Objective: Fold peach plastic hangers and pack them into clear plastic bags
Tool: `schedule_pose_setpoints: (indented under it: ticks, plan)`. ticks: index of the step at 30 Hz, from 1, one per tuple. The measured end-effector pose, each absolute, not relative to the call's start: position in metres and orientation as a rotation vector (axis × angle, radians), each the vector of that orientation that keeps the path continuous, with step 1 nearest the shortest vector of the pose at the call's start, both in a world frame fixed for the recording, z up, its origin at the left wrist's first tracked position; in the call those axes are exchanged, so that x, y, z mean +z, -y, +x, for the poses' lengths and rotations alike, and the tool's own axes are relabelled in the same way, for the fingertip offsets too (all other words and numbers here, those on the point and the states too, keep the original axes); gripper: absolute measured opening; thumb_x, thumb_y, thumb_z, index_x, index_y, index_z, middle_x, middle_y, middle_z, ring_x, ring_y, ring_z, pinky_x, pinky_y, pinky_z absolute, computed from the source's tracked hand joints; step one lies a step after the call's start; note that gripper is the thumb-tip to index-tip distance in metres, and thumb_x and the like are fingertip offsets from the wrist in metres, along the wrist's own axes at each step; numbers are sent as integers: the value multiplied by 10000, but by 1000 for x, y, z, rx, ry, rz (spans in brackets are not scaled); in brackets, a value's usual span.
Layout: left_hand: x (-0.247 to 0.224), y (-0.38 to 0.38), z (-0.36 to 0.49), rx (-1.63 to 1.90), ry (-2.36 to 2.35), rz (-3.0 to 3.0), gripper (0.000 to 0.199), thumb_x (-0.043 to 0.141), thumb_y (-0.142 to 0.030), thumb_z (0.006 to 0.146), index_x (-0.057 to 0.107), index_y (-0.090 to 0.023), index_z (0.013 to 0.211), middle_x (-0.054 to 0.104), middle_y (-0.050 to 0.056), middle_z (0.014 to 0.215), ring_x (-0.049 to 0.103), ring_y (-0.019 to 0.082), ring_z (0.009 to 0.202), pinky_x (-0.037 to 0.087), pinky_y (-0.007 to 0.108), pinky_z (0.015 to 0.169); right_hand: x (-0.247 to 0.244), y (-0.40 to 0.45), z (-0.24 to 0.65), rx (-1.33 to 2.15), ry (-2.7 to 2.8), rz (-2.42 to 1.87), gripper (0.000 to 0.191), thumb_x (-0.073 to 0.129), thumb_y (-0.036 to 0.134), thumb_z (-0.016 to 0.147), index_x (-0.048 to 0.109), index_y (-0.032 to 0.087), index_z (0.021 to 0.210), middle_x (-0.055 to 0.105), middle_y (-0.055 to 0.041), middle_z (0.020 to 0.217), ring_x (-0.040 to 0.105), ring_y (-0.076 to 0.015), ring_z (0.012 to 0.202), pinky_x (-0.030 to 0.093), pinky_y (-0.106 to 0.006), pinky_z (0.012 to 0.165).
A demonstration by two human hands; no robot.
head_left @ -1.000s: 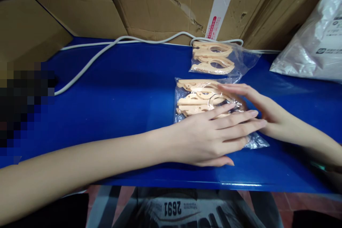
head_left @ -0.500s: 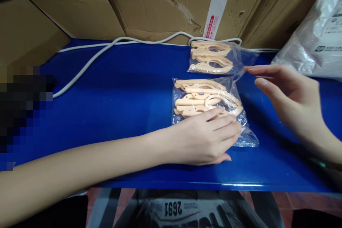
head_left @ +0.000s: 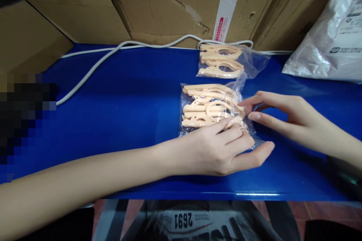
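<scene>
A clear plastic bag of beige folding hangers [head_left: 210,99] lies flat on the blue tabletop in front of me. My left hand [head_left: 223,147] rests across its lower part, fingers stretched over the film and thumb spread out to the right. At the bag's right edge is my right hand [head_left: 271,113], its fingertips touching the plastic and the hanger ends, thumb a little apart from the index finger. The hangers' lower right ends are partly hidden beneath my left fingers. Just behind lies a second bag of beige hangers [head_left: 220,60], untouched by either hand.
A white cable [head_left: 98,66] runs along the back of the blue table [head_left: 127,120]. Behind it stands a taped cardboard box [head_left: 158,7], with another cardboard box [head_left: 31,37] at left. A white plastic package [head_left: 319,52] sits at back right.
My right hand has moved down and left from the bag's upper corner to its right edge, and the loose film has folded inward. My left thumb has spread outward.
</scene>
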State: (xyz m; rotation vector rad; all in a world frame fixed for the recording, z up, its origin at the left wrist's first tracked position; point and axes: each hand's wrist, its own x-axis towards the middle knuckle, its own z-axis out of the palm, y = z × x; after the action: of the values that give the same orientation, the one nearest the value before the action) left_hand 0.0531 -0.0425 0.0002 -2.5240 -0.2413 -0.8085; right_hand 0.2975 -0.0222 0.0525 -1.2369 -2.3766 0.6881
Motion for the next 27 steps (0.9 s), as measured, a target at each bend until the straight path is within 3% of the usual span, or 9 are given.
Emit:
schedule_pose_setpoints:
  ticks: [8, 12, 17, 20, 23, 27]
  plan:
    - [3, 44, 55, -863, 258, -2537, 320, 572, -184, 1037, 689, -141, 1332, 799, 48, 1106, 758, 186, 966, 623, 312, 809, 47, 18, 299, 767, 2305, -1216, 242, 648, 462, 961, 735, 303, 1123, 771, -1, 1082, 725, -230, 974, 580, -369, 851]
    - [5, 45, 56, -899, 283, -2574, 310, 527, -161, 1055, 686, -95, 1313, 807, 46, 1031, 761, 153, 876, 621, 279, 735, 47, 16, 300, 625, 2203, -1390, 305, 630, 531, 955, 726, 260, 1058, 771, -35, 997, 706, -244, 863, 547, -370, 731]
    - [7, 45, 52, -998, 255, -2590, 301, 512, -141, 1055, 700, -73, 1280, 812, 52, 977, 770, 150, 850, 631, 277, 726, 44, 15, 299, 758, 2222, -1443, 515, 630, 596, 935, 640, 272, 1335, 726, -18, 856, 672, -223, 755, 522, -360, 679]
    - [8, 44, 48, -1042, 179, -2582, 315, 502, -150, 1054, 713, -80, 1276, 820, 53, 1013, 772, 159, 886, 641, 287, 731, 44, 17, 296, 945, 2165, -1423, 535, 582, 589, 970, 600, 305, 1423, 691, 4, 811, 636, -195, 706, 523, -348, 668]
    - [10, 42, 46, -1069, -1, -2546, 311, 523, -201, 1054, 744, -123, 1260, 819, 19, 1034, 764, 148, 937, 642, 257, 700, 42, 19, 293, 1091, 2025, -1422, 501, 591, 597, 965, 643, 334, 1388, 688, 3, 807, 637, -193, 714, 538, -339, 653]
    - [14, 44, 48, -1040, -241, -2457, 290, 530, -277, 1073, 808, -262, 1155, 801, -68, 1044, 735, 89, 852, 643, 219, 668, 40, 22, 288, 1352, 1852, -1352, 530, 710, 527, 910, 615, 373, 1408, 767, -19, 1042, 727, -249, 947, 604, -392, 804]
